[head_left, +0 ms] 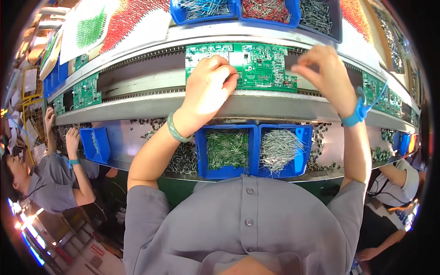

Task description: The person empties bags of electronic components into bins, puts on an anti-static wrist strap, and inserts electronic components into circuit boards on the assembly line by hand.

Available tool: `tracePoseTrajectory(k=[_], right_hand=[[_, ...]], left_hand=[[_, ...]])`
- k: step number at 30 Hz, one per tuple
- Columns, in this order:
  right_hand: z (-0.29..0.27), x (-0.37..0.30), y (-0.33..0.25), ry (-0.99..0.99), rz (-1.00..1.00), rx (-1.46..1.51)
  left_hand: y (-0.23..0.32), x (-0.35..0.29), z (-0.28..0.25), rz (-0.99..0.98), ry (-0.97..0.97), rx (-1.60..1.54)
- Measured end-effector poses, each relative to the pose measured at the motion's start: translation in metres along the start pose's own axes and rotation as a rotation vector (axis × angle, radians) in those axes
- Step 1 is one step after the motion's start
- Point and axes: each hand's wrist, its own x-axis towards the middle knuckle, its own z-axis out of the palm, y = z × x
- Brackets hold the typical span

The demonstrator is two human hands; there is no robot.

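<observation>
A green circuit board point(263, 68) with many small parts lies on the conveyor rails in front of me. My left hand point(207, 87), a pale green bangle at its wrist, is over the board's left half. Its thumb and fingers are pinched close to the surface; what they hold, if anything, is too small to tell. Just off the board's right end hovers my right hand point(323, 73), with a blue strap point(355, 115) around the wrist. Thumb and fingertips there are drawn together, slightly blurred, and I cannot make out anything between them.
Blue bins of green components point(228, 149) and silvery leaded parts point(280, 149) stand nearer me. Beyond the conveyor are bins of blue point(201, 10), red point(268, 11) and dark parts point(316, 17). More boards point(87, 90) sit along the rails. A co-worker point(59, 181) works at left, another person at right.
</observation>
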Motion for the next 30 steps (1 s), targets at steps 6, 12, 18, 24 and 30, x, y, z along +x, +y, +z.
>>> tracePoseTrajectory(k=[6, 12, 18, 24, 30], right_hand=[[0.003, 0.085, -0.042, 0.269, -0.486, -0.028], [0.051, 0.168, -0.059, 0.45, -0.488, -0.33], [0.061, 0.179, -0.061, 0.406, -0.398, -0.472], [0.068, 0.19, -0.058, 0.457, -0.521, -0.385], [0.057, 0.188, -0.047, 0.559, -0.424, 0.042]], left_hand=[[0.0, 0.0, 0.002, -0.044, 0.028, 0.07], [0.003, 0.001, 0.007, -0.013, 0.026, 0.068], [0.01, 0.005, 0.004, 0.046, -0.02, 0.132], [-0.003, 0.012, -0.004, 0.121, -0.075, 0.193], [0.002, 0.013, 0.002, 0.193, -0.103, 0.226]])
